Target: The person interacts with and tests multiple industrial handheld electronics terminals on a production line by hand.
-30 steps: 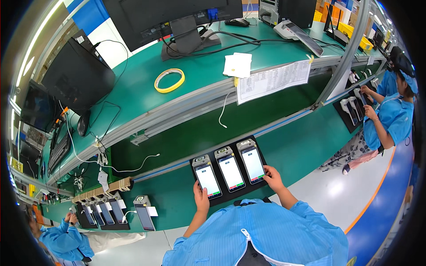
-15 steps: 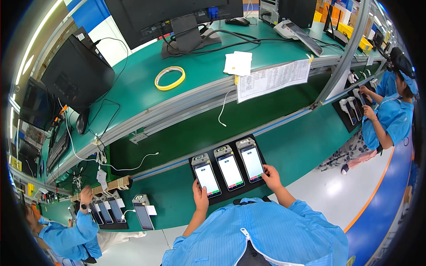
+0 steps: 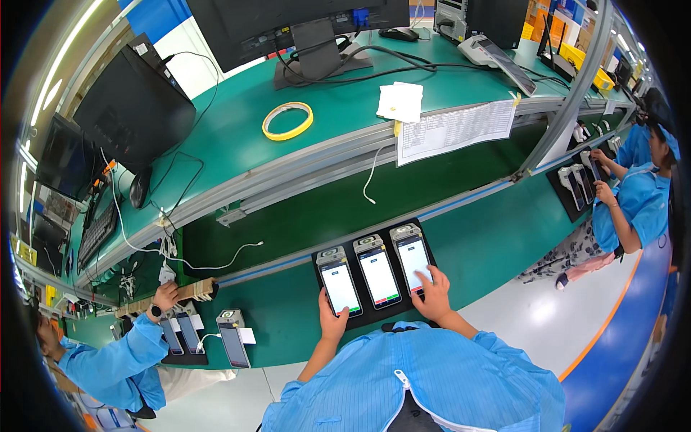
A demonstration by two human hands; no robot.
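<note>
- My left hand (image 3: 334,318) is half curled at the lower left corner of the left terminal (image 3: 340,288), fingers along its side and thumb over the bottom of the lit screen; whether it truly grips or only steadies, I cannot tell.
- My right hand (image 3: 433,295) is loosely spread with nothing clasped in it — its fingers reach over the lower part of the right terminal (image 3: 412,258) (whether a fingertip presses the glass, I cannot tell).
- Between them lies the middle terminal (image 3: 379,277), untouched, its white screen showing a red and a green block along the bottom.
- All three sit side by side, face up, on a black tray (image 3: 370,315) — and that rests on the green lower bench (image 3: 489,230) right in front of me.
- To my left, near the tray, another terminal (image 3: 233,344) lies with a white plug at its side.
- Further left, a co-worker's hand (image 3: 165,294) wearing a dark watch is over more terminals.
- On the upper bench are a yellow tape roll (image 3: 288,135) and some white cards (image 3: 400,102); a printed sheet (image 3: 461,131) hangs from its edge.
</note>
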